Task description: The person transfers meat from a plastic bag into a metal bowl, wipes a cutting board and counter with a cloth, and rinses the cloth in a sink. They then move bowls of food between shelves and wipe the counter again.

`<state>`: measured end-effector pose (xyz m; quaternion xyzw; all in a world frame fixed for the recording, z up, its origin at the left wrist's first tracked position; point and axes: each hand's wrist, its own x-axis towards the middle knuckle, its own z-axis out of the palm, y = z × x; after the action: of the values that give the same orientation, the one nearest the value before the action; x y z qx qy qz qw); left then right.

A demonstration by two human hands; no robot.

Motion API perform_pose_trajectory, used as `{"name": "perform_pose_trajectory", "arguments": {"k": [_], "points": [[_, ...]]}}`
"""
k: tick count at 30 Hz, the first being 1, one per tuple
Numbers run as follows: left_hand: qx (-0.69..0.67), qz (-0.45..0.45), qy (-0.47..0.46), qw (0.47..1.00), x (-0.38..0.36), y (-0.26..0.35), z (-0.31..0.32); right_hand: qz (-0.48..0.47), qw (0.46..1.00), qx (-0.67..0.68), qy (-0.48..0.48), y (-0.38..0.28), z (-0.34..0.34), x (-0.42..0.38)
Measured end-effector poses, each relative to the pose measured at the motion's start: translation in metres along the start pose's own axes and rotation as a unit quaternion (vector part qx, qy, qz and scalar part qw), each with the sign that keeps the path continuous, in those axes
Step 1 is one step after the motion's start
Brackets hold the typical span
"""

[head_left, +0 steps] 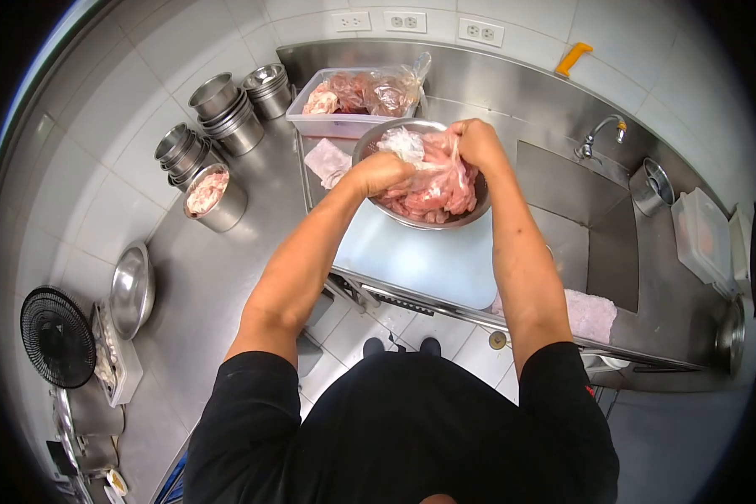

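Both my hands grip a clear plastic bag [446, 174] over a steel bowl [425, 223]. My left hand [384, 173] is closed on the bag's near left side, and my right hand [476, 143] pinches it at the far right. Pink raw meat [428, 200] fills much of the bowl, partly seen through the plastic. A crumpled white patch of plastic [401, 144] lies at the bowl's left. The bowl stands at the back of a pale cutting board [412, 260].
Behind the bowl, a plastic tub [336, 126] holds bagged meat. A sink [611, 260] with a faucet [592, 143] is on the right. Stacked steel pots [227, 118] and a pot of meat [220, 210] stand left. Cloths [328, 163] lie beside the board.
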<state>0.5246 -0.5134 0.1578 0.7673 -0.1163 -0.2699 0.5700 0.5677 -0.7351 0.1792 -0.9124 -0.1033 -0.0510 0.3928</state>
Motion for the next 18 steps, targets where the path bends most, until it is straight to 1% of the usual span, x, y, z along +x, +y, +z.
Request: {"name": "perform_pose_trajectory", "arguments": {"k": [1,2,3,4,5,6,7,8,9,10,12,13,16,17,18], "points": [[0.122,-0.007,-0.016,0.992,0.000,0.006,0.002,0.011,1.000,0.021,0.008,-0.005,-0.003,0.002],[0.241,-0.014,-0.033,0.970,0.001,0.012,0.006,-0.010,0.999,0.034,-0.003,-0.009,-0.006,0.002],[0.356,-0.023,-0.051,0.933,-0.004,0.020,0.013,-0.027,0.998,0.049,-0.015,-0.018,-0.010,-0.002],[0.329,0.020,-0.005,0.944,-0.014,0.025,0.019,-0.045,0.997,0.065,-0.025,-0.026,-0.013,-0.007],[0.301,0.066,0.043,0.950,-0.027,0.030,0.027,-0.026,0.995,0.079,-0.050,-0.033,-0.017,-0.016],[0.270,0.114,0.095,0.952,-0.034,0.034,0.029,-0.051,0.994,0.081,-0.054,-0.028,-0.017,-0.019],[0.344,0.127,0.045,0.929,-0.033,0.033,0.018,-0.075,0.992,0.085,-0.062,-0.020,-0.014,-0.023],[0.402,0.134,0.035,0.905,-0.032,0.030,0.011,-0.099,0.989,0.090,-0.068,-0.013,-0.010,-0.029],[0.460,0.141,0.026,0.876,-0.034,0.034,0.007,-0.122,0.988,0.059,-0.079,-0.017,-0.012,-0.043],[0.514,0.147,0.016,0.845,-0.035,0.034,0.004,-0.177,0.980,0.022,-0.092,-0.014,-0.011,-0.049],[0.595,0.131,0.009,0.793,-0.025,0.027,-0.011,-0.280,0.952,-0.050,-0.116,0.004,-0.003,-0.057],[0.633,0.124,0.003,0.764,-0.026,0.027,-0.013,-0.291,0.941,-0.139,-0.103,0.011,0.003,-0.060],[0.470,0.156,0.080,0.865,-0.039,0.043,-0.014,-0.287,0.910,-0.270,-0.130,0.026,0.016,-0.066],[0.434,0.183,0.133,0.872,-0.035,0.034,-0.014,-0.265,0.911,-0.296,-0.108,0.028,0.024,-0.065],[0.360,0.228,0.176,0.887,-0.027,0.023,-0.013,-0.240,0.912,-0.315,-0.108,0.025,0.026,-0.063]]}}
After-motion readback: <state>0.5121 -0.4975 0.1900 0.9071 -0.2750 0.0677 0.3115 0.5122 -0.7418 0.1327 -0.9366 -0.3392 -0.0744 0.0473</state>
